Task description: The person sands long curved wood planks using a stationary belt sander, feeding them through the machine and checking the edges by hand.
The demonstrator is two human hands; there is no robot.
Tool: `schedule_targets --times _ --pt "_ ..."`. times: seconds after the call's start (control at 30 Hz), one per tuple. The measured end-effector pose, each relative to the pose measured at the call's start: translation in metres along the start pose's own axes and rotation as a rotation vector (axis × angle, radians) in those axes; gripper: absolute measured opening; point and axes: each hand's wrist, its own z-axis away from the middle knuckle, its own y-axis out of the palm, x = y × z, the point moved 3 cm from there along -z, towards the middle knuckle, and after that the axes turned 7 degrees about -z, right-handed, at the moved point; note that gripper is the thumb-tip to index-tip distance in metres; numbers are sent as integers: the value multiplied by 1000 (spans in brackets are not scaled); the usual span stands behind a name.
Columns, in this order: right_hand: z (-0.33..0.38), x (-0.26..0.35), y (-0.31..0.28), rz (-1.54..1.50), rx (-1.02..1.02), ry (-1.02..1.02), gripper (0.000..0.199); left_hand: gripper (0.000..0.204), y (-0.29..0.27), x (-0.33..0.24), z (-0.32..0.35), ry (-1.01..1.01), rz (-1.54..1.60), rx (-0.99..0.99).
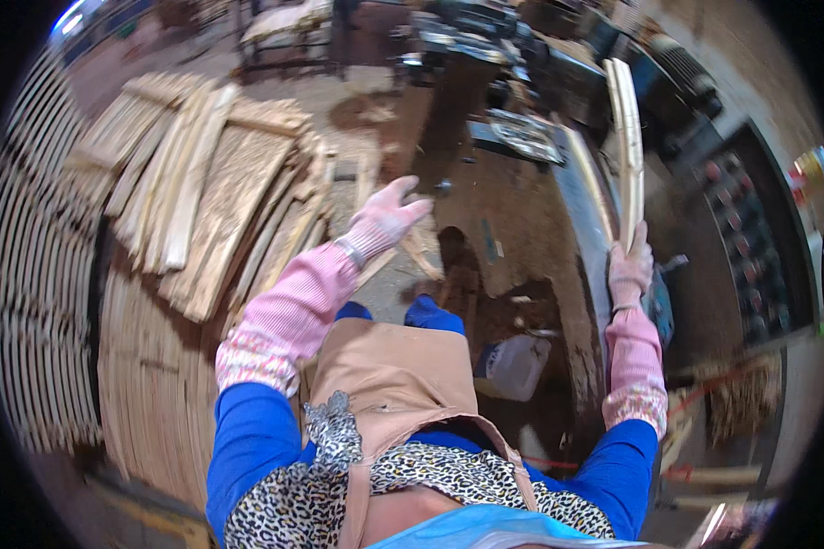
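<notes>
My right hand (631,263), in a pale glove with a pink knitted sleeve, is closed around the near end of some long wooden strips (628,151). The strips point away from me, above the metal edge (584,206) of a machine on the right. My left hand (389,216), gloved the same way, hangs in the air in front of me with its fingers apart and nothing in them. Closest to it on the left is a stack of wooden boards (229,192), several lying crooked on top.
Racked wooden slats (41,274) line the far left. A control panel with rows of knobs (746,242) stands at the right, near a motor (682,66). Down between my legs and the machine sits a whitish plastic container (515,368). Sawdust and scraps lie on the floor.
</notes>
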Motion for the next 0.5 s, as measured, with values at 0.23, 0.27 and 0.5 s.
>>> schedule_targets --times 0.23,0.27,0.5 --pt "-33 26 28 -169 183 -16 74 59 -162 80 -8 -133 -592 -296" --pt "-12 18 16 -236 143 -123 72 64 -191 112 7 -82 -790 -490" --pt "165 -92 -151 -66 321 -221 72 107 -319 208 73 -1065 -792 -400"
